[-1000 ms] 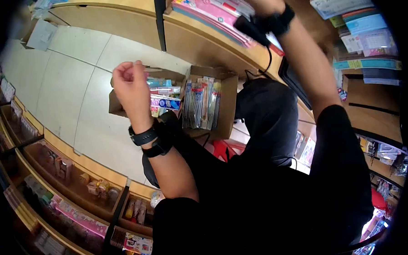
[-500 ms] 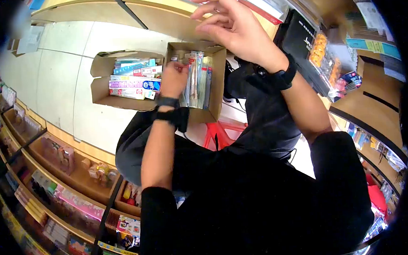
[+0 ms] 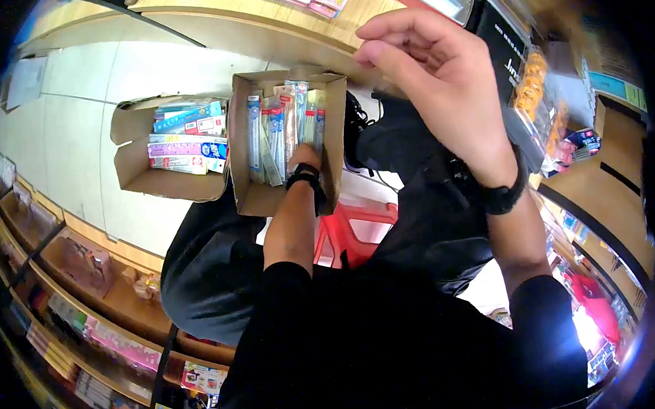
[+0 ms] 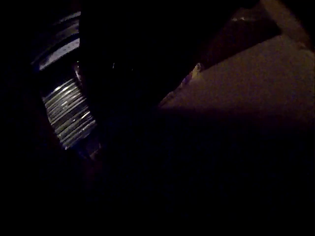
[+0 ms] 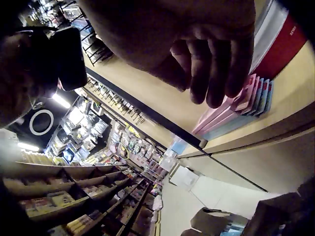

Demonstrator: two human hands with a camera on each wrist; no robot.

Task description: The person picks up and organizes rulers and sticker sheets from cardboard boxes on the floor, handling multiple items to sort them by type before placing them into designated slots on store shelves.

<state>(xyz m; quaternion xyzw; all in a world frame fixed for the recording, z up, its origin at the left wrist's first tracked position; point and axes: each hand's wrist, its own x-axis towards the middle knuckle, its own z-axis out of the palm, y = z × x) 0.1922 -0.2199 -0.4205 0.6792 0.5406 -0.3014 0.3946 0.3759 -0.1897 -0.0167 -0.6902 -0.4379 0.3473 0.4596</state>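
Observation:
My left hand [image 3: 306, 156] reaches down into the right cardboard box [image 3: 247, 195], against the near end of the slim clear packs [image 3: 272, 145] standing in it. Its fingers are hidden among the packs, so I cannot tell what they hold. The left wrist view is mostly dark, with striped pack edges [image 4: 71, 115] catching some light. My right hand [image 3: 439, 75] hovers above my knee near the shelf edge, fingers loosely bent and nothing in them. In the right wrist view those fingers [image 5: 199, 73] hang in front of a stack of pink and blue packets [image 5: 246, 103].
A second open box [image 3: 132, 176] with pen-like packs and boxed items stands to the left. A red stool [image 3: 358, 229] is between my legs. Shelves of goods [image 3: 106, 316] line the left side. A black case [image 3: 499, 43] and orange packaged items [image 3: 533, 82] lie at right.
My left hand has gone from the air over the left box into the right box. The right hand has drawn back from the pink packets on the shelf toward my body. The view has shifted.

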